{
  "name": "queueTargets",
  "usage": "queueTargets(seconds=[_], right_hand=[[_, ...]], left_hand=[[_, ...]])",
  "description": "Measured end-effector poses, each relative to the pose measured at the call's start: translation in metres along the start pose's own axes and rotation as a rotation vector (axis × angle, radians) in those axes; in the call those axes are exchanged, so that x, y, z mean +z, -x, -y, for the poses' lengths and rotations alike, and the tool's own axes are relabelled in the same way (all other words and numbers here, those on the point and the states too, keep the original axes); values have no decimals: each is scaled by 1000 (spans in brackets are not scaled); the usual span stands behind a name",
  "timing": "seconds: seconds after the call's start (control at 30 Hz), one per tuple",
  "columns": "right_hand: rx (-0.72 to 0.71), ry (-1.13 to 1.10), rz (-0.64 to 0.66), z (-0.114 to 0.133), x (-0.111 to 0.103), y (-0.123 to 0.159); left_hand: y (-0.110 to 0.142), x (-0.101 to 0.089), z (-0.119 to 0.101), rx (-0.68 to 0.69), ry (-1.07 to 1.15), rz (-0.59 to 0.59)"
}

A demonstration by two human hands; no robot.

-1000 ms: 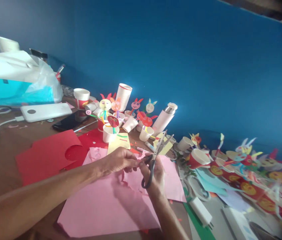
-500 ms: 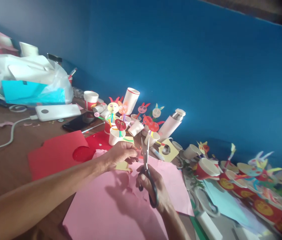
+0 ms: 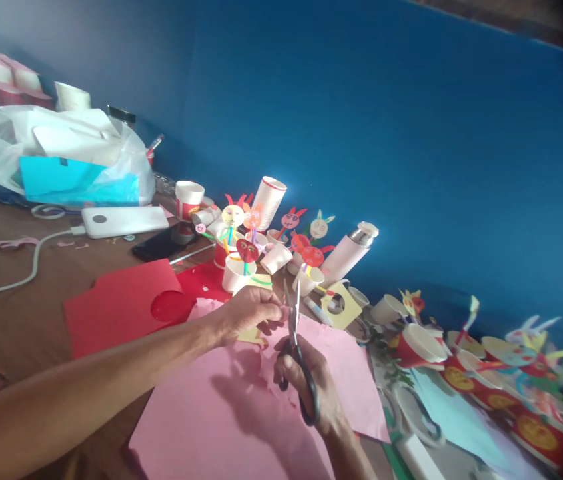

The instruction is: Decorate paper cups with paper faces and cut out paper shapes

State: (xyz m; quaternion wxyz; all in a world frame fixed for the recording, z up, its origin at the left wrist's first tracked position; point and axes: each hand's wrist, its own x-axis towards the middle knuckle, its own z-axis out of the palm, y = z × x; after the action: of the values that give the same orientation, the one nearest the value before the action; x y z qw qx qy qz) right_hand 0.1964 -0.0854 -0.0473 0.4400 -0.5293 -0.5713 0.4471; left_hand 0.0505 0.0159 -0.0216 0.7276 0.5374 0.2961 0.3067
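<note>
My right hand [image 3: 311,377] is closed through the black handles of a pair of scissors [image 3: 294,327]. The blades point up and away from me and stand slightly apart. Beside them, my left hand [image 3: 248,312] pinches a small piece of paper [image 3: 285,312], pinkish-red, close to the blades; most of it is hidden by the fingers. Both hands are above a large pink paper sheet [image 3: 201,413]. Just beyond stand white paper cups, among them a front cup [image 3: 235,275] that holds a red paper face [image 3: 247,251] on a green stem.
Red paper [image 3: 116,307] with a round hole lies to the left. Behind are a phone [image 3: 161,241], a white power bank [image 3: 124,221] and a plastic bag [image 3: 126,147]. A flask [image 3: 346,257] leans at the back. More decorated red cups [image 3: 418,345] crowd the right.
The whole scene has shifted slightly right as the camera turned. Both hands keep nearly the same pose, and the scissors stay beside the paper piece.
</note>
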Motion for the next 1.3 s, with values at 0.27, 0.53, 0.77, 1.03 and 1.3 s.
queueTargets(seconds=[0.27,0.53,0.77,1.03,1.3], right_hand=[[-14,21,18,1,1,1],[-11,53,14,9,3,3],[-13,56,12,8,3,3],[1,77,17,9,1,4],[9,74,67,9,-4,4]], left_hand=[[0,-2,-1,8,9,-3],[-3,-1,2,9,-6,9],[-2,0,2,-8,2,6],[-1,-1,0,-4,-1,18],[-1,-7,-5,-36,-49,65]])
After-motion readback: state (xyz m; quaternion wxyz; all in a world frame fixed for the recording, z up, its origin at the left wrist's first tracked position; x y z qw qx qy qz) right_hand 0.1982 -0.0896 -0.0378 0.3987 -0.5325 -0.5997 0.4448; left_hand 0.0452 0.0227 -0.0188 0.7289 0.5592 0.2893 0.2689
